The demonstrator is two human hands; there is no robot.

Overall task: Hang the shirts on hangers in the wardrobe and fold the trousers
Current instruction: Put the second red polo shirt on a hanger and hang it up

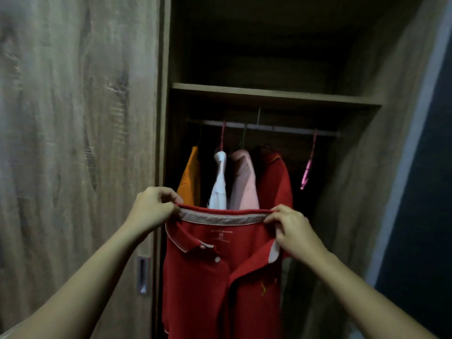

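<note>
Both arms stretched out, forearms bare. My left hand (152, 207) and right hand (293, 231) are apart, left slightly higher, each pinching the shirt (208, 277) between thumb and fingers.

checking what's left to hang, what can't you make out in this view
Head view:
- red polo shirt: hem cut off by the bottom edge.
- neck label: print too small and blurred to read.
- hanging shirts: lower parts hidden behind the red polo shirt.
- shelf: the space above it is lost in darkness.
</note>
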